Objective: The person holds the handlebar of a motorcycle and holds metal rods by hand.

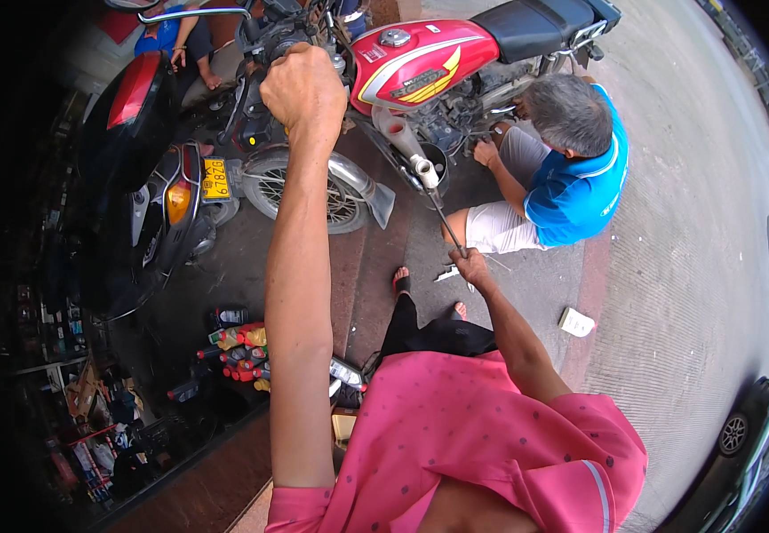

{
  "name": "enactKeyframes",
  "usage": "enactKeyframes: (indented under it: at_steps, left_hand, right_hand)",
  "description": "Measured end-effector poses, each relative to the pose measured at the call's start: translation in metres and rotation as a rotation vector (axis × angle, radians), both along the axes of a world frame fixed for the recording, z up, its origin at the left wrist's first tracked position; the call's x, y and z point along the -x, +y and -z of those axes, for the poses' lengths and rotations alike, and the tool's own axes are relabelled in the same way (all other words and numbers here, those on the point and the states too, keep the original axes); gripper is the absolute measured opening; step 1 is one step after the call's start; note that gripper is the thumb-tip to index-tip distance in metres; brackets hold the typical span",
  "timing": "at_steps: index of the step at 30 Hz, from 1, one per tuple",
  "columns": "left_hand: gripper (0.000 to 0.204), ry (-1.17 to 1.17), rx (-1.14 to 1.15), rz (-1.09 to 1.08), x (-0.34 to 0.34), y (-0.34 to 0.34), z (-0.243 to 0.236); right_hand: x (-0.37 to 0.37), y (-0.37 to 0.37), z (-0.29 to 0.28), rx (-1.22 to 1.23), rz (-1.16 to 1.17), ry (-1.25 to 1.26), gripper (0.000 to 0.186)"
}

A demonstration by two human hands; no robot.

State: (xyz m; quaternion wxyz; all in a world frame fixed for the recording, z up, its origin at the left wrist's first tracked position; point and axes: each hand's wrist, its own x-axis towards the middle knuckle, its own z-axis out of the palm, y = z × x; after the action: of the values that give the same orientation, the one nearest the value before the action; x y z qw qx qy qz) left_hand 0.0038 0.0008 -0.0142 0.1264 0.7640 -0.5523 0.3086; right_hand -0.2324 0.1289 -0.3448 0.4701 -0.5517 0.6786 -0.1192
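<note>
My left hand (305, 93) is raised in a closed fist in front of the handlebar area of a red motorcycle (429, 55). Whatever it may hold is hidden behind the knuckles. Lower and to the right, my right hand (469, 265) is closed around a thin dark metal rod (446, 218). At the rod's far end is a pale, pipe-like head (426, 172). Beyond that head, a translucent plastic container (397, 131) with a reddish spot inside is beside the engine. Under it stands a dark round bucket (438, 167).
A person in a blue shirt (580, 191) crouches at the motorcycle's right, hands near the engine. At left stands a dark scooter (171, 200). Several bottles (244, 355) lie by my left arm. A white cup (575, 322) lies on the pavement. Another seated person (191, 40) is at far left.
</note>
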Motion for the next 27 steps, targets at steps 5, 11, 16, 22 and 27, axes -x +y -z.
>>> enactKeyframes:
  at_steps: [5,11,16,22,27]
  left_hand:
    - [0.020,-0.009,0.020,0.032,0.007,-0.005,0.000]
    - [0.020,-0.057,0.026,0.011,0.004,-0.004,0.003]
    - [0.021,-0.035,-0.009,0.011,0.006,-0.005,0.002]
    - [0.024,0.039,-0.015,0.017,0.004,-0.004,0.001]
    - [0.028,0.059,-0.068,0.048,0.007,0.004,-0.001]
  right_hand:
    - [0.007,-0.001,0.011,-0.012,0.028,-0.014,0.039]
    - [0.004,0.003,0.014,0.006,0.011,-0.018,0.037]
    - [0.008,0.001,0.021,-0.024,-0.014,-0.061,0.036]
    - [0.009,0.005,0.034,0.044,-0.011,-0.080,0.039]
    - [0.010,0.007,0.031,-0.044,-0.005,-0.050,0.037]
